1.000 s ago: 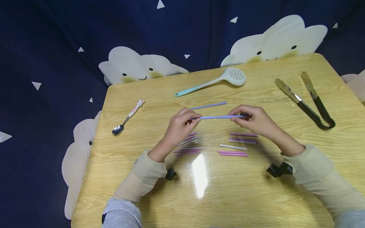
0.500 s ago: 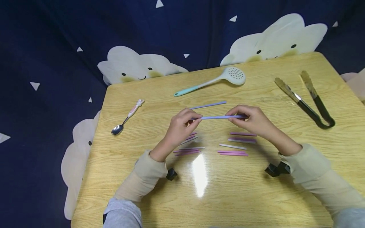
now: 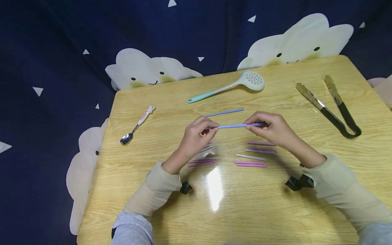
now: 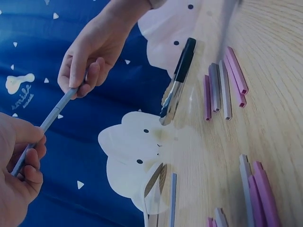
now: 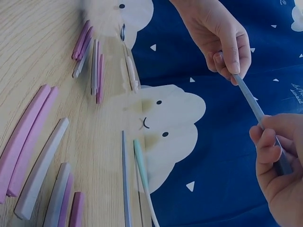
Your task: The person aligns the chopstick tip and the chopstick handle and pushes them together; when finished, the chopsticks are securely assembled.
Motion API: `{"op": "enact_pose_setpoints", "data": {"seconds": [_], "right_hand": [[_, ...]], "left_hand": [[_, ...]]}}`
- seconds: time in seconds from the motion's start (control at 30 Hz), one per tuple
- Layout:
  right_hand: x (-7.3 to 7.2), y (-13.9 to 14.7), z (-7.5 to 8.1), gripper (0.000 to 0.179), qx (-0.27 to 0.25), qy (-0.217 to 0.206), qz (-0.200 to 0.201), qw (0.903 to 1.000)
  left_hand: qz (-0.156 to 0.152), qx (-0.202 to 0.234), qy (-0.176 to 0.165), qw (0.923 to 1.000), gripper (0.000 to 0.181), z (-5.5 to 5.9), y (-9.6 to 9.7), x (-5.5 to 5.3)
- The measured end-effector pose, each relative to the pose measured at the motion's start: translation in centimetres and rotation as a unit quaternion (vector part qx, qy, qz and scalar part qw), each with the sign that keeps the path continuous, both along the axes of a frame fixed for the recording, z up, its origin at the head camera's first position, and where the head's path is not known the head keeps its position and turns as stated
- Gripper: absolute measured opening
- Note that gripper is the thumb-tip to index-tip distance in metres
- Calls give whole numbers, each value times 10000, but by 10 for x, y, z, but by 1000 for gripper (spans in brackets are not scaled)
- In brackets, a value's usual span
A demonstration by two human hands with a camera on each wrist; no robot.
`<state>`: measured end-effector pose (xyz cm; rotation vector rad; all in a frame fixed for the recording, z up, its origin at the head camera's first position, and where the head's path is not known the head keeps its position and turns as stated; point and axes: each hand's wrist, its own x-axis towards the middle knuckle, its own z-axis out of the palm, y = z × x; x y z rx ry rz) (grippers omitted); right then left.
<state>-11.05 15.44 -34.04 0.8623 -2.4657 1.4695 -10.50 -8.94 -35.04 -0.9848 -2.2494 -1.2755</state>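
A slender periwinkle stick (image 3: 231, 126) is held level above the table between both hands. My left hand (image 3: 197, 134) pinches its left part between thumb and fingers; my right hand (image 3: 272, 127) grips the right part the same way. In the left wrist view the held stick (image 4: 53, 115) has a thin seam across it between the hands, two pieces meeting end to end. Both of its outer ends are partly covered by fingers. Just beyond the hands lies another periwinkle stick (image 3: 225, 112) on the table, its left end hidden by my left hand.
Short pink, purple and whitish sticks lie in two groups nearer me, a left group (image 3: 202, 162) and a right group (image 3: 250, 164). Behind stands a skimmer (image 3: 226, 88) lying flat. A spoon (image 3: 137, 125) is at left, black-handled tongs (image 3: 332, 109) at right.
One second ago a join showed plainly between two periwinkle pieces; since then the right hand shifted slightly left, and they now look like one continuous stick. Both hands keep their grip.
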Motion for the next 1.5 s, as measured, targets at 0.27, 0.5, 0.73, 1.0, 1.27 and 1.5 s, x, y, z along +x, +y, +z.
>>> {"op": "enact_pose_setpoints", "data": {"seconds": [0.27,0.5,0.73,1.0,1.27,1.5], "right_hand": [[1,1,2,19,-95,186,76,9998],[0,3,3,16,-102,220,120,9996],[-2,4,5,8,-11,-26,207,9998],[-6,4,5,14,122,-222,198,9995],[-10,11,1,31,306,-304,200,9989],[-12,32,-17,47,599,-383,-610,9956]], "left_hand": [[-46,24,68,10000,5,2,4,0],[19,73,133,9999,4,2,7,1],[180,-253,171,9994,4,1,7,4],[702,-1604,565,9829,4,9,6,0],[768,-2182,638,9708,5,13,4,-12],[1251,-2419,-405,9613,9,2,-5,-34]]}}
